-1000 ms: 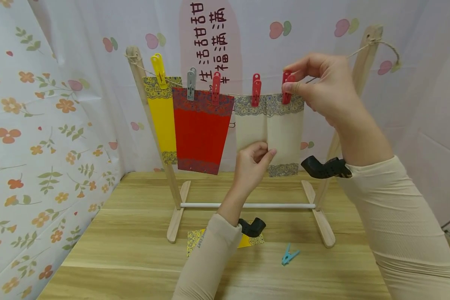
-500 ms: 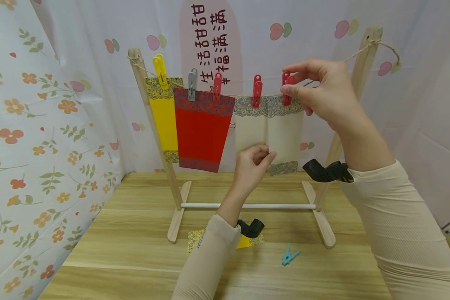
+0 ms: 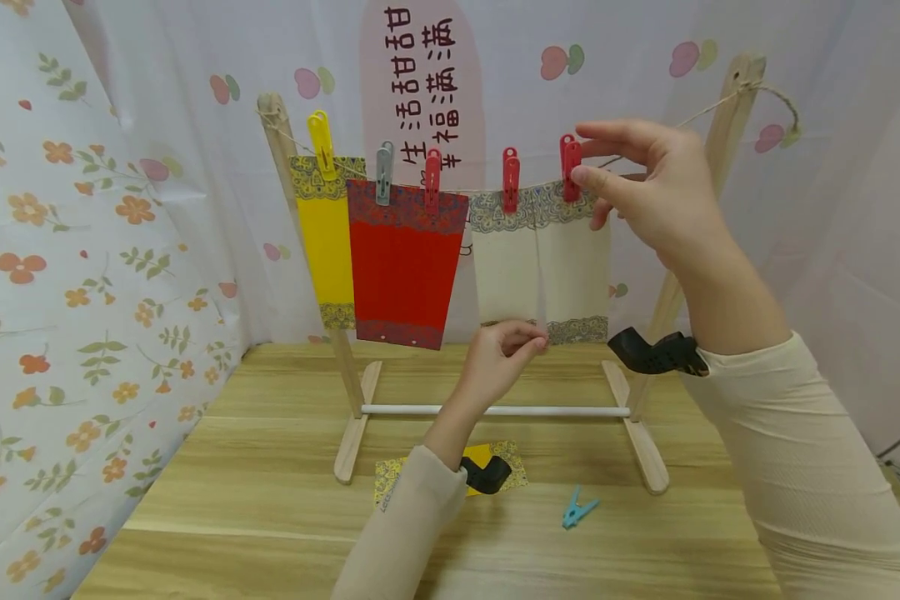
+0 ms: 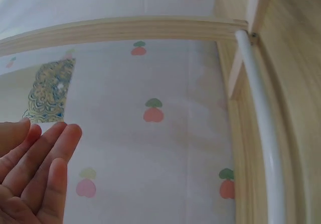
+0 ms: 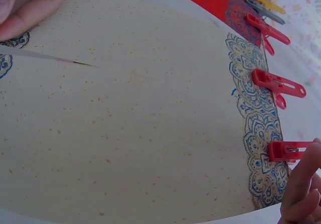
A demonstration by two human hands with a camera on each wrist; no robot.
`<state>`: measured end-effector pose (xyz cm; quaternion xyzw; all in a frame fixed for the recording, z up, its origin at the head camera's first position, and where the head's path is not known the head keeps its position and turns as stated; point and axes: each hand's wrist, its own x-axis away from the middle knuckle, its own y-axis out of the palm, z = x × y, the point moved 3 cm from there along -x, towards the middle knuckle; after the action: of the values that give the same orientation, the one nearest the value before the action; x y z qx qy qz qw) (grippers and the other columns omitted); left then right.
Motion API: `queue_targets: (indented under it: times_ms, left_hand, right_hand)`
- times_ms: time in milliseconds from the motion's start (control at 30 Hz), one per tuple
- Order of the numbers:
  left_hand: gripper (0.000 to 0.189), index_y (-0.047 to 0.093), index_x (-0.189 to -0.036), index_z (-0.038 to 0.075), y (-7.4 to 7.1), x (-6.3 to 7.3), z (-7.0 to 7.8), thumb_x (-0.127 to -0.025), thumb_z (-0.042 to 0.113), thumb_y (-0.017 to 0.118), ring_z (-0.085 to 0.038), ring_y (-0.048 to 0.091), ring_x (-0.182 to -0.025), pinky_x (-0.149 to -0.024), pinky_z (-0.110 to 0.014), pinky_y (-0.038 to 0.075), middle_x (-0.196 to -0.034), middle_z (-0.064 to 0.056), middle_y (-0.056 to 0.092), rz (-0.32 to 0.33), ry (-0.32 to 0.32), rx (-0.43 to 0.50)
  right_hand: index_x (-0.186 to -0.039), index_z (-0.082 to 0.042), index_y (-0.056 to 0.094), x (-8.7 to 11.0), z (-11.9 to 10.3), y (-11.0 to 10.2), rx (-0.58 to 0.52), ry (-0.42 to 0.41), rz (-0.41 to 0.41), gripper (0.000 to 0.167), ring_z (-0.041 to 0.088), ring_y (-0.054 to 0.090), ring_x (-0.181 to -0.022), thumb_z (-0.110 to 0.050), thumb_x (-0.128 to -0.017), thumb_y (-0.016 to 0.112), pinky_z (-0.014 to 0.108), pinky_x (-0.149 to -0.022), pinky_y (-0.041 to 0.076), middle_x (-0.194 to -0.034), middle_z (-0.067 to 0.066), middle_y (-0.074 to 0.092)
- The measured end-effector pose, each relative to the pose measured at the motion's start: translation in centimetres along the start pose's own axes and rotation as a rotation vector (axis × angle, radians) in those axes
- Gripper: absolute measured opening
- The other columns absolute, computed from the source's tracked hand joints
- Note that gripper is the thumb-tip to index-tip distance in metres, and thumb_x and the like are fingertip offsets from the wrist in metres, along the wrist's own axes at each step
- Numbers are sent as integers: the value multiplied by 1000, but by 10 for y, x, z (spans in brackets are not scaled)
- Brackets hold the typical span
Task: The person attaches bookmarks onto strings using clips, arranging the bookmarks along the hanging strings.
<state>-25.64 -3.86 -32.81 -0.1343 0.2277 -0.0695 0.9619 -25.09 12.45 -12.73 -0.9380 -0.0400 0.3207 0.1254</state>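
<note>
Two cream paper sheets (image 3: 576,267) with blue-patterned borders hang side by side from a string in the head view, a narrow gap between their lower parts. A red clothespin (image 3: 510,179) is clipped on the left sheet, another red clothespin (image 3: 571,167) on the right one. My right hand (image 3: 663,187) is at that second clothespin, its thumb and index finger spread, the thumb against or very near the clip. Near the sheets' bottom edge is my left hand (image 3: 498,362); its extended fingers (image 4: 42,153) hold nothing visible. It covers part of the left sheet's lower border.
A yellow sheet (image 3: 326,250) and a red sheet (image 3: 401,267) hang at left under yellow, grey and red clothespins. The wooden stand (image 3: 648,454) has a white crossbar (image 3: 555,412). On the table (image 3: 255,500) lie another yellow sheet (image 3: 506,467) and a blue clothespin (image 3: 577,510).
My right thumb and index finger have spread apart and eased off the red clothespin, whose handles have turned slightly. My left hand has let go of the cream sheet's edge and moved down.
</note>
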Motion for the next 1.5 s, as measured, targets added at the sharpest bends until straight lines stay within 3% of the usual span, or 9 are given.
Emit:
queue_targets:
  times_ms: [233,400,633,800,867,1067,1233,1333,1500]
  left_hand:
    - [16,72,-108,11,-2,20,-1,-97,20,65,-9,73,-87,-76,-21,56,-101,-6,77,-80,-77,-113]
    - [18,71,-111,11,-10,31,-1,-99,20,63,-11,71,-89,-76,-22,56,-105,-5,76,-133,-92,-163]
    - [21,69,-116,10,-26,51,-9,-100,20,61,-17,69,-99,-87,-32,56,-113,-6,74,-187,-103,-247]
    - [19,69,-115,9,-37,63,-15,-99,18,62,-20,69,-103,-88,-35,57,-113,-8,73,-189,-127,-290]
    - [19,69,-114,9,-42,69,-19,-99,17,62,-21,69,-104,-88,-36,57,-113,-8,73,-189,-143,-317]
    - [19,69,-114,7,-58,87,-33,-96,14,65,-25,68,-106,-87,-42,57,-113,-10,73,-199,-173,-392]
    - [23,69,-116,6,-69,98,-44,-94,15,68,-29,63,-110,-91,-48,54,-117,-10,70,-211,-241,-442]
    - [27,69,-119,6,-74,103,-49,-94,16,69,-31,60,-112,-94,-50,51,-119,-10,69,-236,-304,-451]
    - [31,68,-120,4,-80,112,-57,-91,14,72,-33,59,-113,-96,-51,50,-122,-11,68,-306,-363,-483]
  right_hand:
    - [-120,-4,70,13,4,-7,-183,-74,50,35,18,59,-43,4,-86,72,22,-55,53,-105,1,73]
    - [-117,-3,71,25,12,-12,-254,-107,35,32,16,60,-45,5,-86,71,21,-57,53,-108,4,73]
    - [-119,3,69,44,25,-16,-292,-120,18,32,16,62,-47,6,-87,70,20,-60,54,-110,4,73]
    - [-120,2,69,61,39,-19,-226,-73,0,32,14,65,-52,4,-88,70,18,-65,54,-110,0,74]
    - [-121,0,69,71,47,-21,-152,-39,-12,32,13,66,-56,1,-90,70,16,-68,53,-112,-4,74]
    - [-125,-3,67,106,88,-23,34,57,-78,32,9,65,-65,-4,-93,67,16,-61,47,-112,-14,73]
    - [-124,-3,66,133,128,-24,83,159,-176,29,9,66,-74,-6,-95,66,20,-61,50,-109,-21,71]
    - [-124,-4,66,146,147,-22,119,210,-245,28,7,66,-81,-11,-96,65,22,-68,53,-108,-24,70]
    - [-123,-6,67,163,169,-15,167,249,-378,28,5,64,-90,-17,-97,65,23,-76,52,-114,-11,72]
